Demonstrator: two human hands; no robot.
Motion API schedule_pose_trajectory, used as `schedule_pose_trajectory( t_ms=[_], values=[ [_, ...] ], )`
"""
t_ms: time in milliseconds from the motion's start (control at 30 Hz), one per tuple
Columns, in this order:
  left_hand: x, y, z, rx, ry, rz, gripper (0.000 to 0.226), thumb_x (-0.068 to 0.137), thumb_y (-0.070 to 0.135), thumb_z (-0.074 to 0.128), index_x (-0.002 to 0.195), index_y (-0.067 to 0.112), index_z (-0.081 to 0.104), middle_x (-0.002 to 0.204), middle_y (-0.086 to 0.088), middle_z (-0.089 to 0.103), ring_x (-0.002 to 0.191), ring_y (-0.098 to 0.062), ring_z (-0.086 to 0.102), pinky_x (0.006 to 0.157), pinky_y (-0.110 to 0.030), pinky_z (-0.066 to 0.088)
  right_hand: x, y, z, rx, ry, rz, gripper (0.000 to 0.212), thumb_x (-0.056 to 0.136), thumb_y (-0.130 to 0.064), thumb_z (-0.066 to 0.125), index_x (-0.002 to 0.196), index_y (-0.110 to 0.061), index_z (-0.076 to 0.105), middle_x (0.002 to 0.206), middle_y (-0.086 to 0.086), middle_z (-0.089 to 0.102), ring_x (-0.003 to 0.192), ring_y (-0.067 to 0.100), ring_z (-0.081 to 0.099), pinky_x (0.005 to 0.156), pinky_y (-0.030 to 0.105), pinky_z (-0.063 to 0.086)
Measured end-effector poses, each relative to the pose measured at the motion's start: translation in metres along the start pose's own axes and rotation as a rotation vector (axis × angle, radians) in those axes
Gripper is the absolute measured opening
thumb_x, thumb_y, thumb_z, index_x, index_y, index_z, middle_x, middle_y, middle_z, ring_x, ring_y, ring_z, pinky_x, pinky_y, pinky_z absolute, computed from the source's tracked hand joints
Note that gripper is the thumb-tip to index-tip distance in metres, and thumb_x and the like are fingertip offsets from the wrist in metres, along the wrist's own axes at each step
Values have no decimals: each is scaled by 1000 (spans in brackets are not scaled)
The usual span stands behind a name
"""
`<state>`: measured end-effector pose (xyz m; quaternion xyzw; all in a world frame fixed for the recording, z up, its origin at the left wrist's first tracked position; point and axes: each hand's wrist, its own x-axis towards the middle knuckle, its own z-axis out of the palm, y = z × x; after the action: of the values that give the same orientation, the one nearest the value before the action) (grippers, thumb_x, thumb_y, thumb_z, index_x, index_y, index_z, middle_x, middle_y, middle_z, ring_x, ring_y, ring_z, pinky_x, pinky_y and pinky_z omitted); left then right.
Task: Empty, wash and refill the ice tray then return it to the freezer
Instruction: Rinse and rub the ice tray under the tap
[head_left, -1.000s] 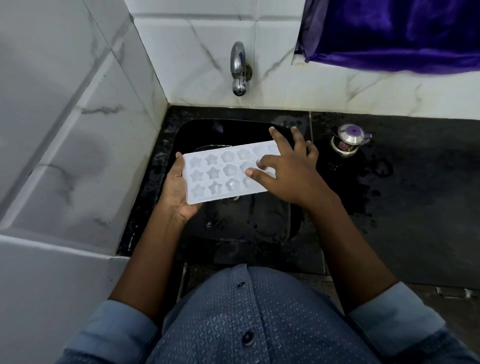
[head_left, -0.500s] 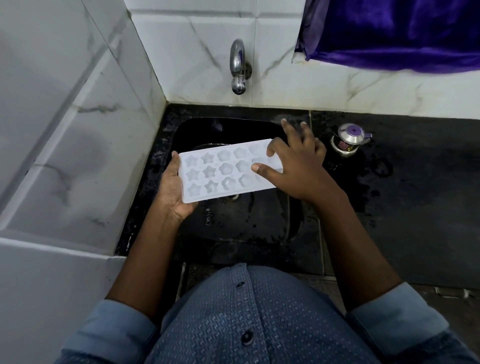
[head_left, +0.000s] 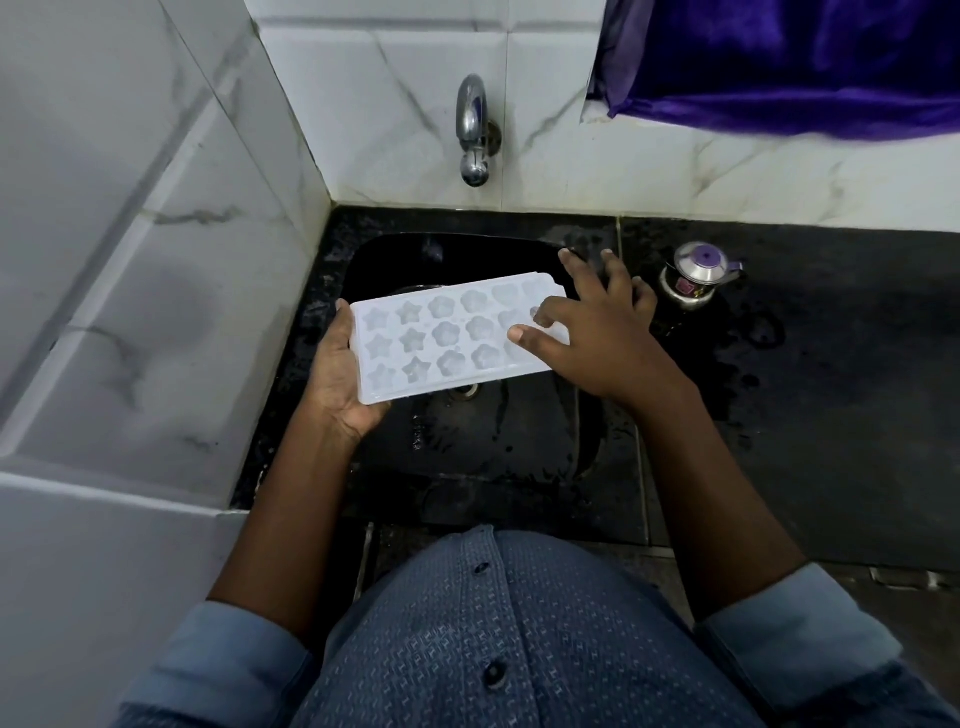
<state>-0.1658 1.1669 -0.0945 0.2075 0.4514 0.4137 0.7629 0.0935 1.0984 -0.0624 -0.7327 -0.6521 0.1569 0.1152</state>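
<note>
A white ice tray (head_left: 447, 338) with star and flower shaped cells hangs face up over the black sink (head_left: 395, 254). My left hand (head_left: 340, 384) grips its left end, palm underneath and thumb along the edge. My right hand (head_left: 597, 338) rests on the tray's right end, thumb and a bent index finger on the cells, the other fingers spread beyond the far edge. The chrome tap (head_left: 472, 130) on the tiled wall stands above the tray, with no water running.
A small steel pot with a purple knob (head_left: 693, 275) stands on the wet black counter (head_left: 831, 389) right of the sink. White marble tile walls close in the left and back. A purple cloth (head_left: 779, 62) hangs at the top right. The sink drain (head_left: 462, 391) shows under the tray.
My right hand has slid toward the tray's right end and spread its fingers past the far edge. The tray has stayed over the sink, held by my left hand.
</note>
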Motion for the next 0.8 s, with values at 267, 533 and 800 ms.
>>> schedule_pose_trajectory(
  t_ms=[267,533,800],
  values=[
    [-6,-3,1,2,3,16,78,108,66,25,97,21,87,118,-11,79,101,-27,79,70,-42,65,-6,-1,1,-44,16,10,56,96,-79,40,116,-38,72,176,-1,8,160,32,-11,123,64,-6],
    [-7,-3,0,5,-1,14,76,107,66,26,102,21,87,122,-11,77,105,-28,78,73,-42,65,-7,-6,-1,-46,16,10,57,97,-78,39,112,-35,74,176,-1,8,160,32,-11,123,63,-7],
    [-7,-2,-1,-11,-28,16,77,107,66,25,108,18,85,125,-12,76,107,-30,77,74,-44,65,-7,-6,-2,-48,43,16,60,97,-80,36,110,-37,75,176,-2,7,160,33,-10,123,65,-6]
  ],
)
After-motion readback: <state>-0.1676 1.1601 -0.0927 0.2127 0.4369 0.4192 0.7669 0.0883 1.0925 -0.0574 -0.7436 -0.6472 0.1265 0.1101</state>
